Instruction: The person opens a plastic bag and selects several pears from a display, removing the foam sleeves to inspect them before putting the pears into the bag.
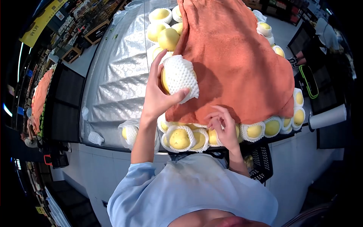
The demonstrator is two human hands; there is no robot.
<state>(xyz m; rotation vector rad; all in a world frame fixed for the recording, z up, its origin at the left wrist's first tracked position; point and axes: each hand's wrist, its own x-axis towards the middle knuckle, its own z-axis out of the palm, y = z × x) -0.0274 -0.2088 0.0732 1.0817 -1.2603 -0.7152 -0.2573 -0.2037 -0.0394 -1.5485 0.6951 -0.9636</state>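
My left hand (160, 94) is closed around a yellow pomelo (180, 77) in a white foam net, thumb on the near side and fingers behind it. The pomelo is held up over the left edge of an orange cloth (234, 64). Lower and to the right, my right hand (223, 126) hovers near the cloth's front edge, fingers apart and loosely bent, with nothing in it. Beneath the cloth's front edge lies a row of netted pomelos (179, 139). More yellow pomelos (168, 39) are piled beyond my left hand, some without a visible net.
Silver padded sheeting (117, 83) covers the stand's left part. A bagged pomelo (130, 134) and a crumpled foam net (95, 138) lie near its front edge. A black basket (261, 164) is below right, beside a white roll (328, 117). Another person (327, 36) stands at the far right.
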